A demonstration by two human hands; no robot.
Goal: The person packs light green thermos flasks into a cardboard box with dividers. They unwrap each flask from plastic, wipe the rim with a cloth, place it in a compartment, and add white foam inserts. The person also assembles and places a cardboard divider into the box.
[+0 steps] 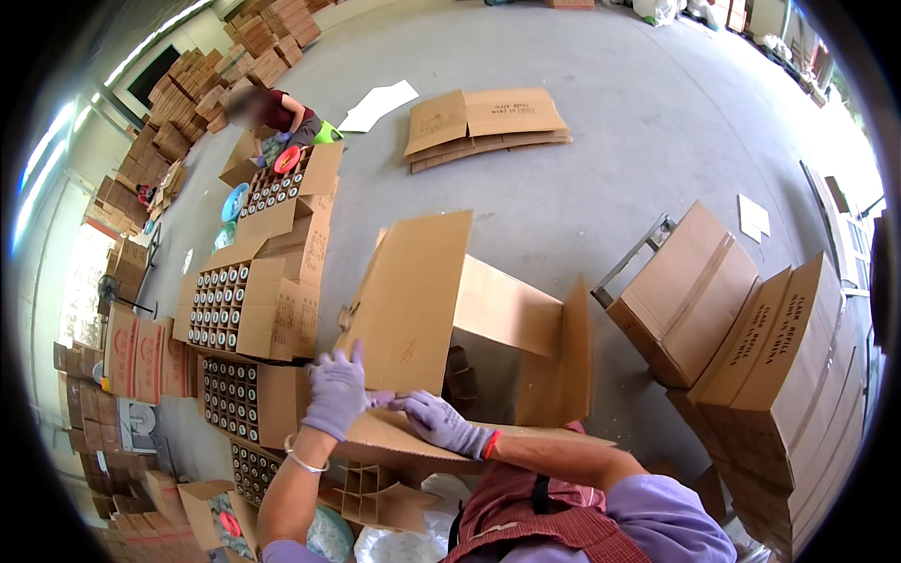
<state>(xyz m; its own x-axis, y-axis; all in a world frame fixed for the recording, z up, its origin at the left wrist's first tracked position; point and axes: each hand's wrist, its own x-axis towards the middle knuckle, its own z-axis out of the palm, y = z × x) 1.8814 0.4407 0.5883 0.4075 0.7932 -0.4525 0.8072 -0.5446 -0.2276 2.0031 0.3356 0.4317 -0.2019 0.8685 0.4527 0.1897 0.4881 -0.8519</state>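
Note:
A large open cardboard box (418, 300) stands in front of me with its flaps spread. My left hand (336, 394), in a lavender glove, is closed at the box's left near corner, one finger pointing up along the tall left flap. My right hand (439, 422), gloved alike, bends over the near flap (404, 441) close to that corner, its fingertips near my left thumb. Its fingers look closed on the cardboard edge. Small dark brown cardboard pieces (460, 373) show inside the box.
Cartons of upright cylinders in dividers (221, 305) line the left. Closed cartons (741, 347) stand at the right. Flattened cartons (488, 122) lie on the floor ahead. A co-worker (282, 113) bends over a carton at far left. A cardboard divider (375, 493) lies near me.

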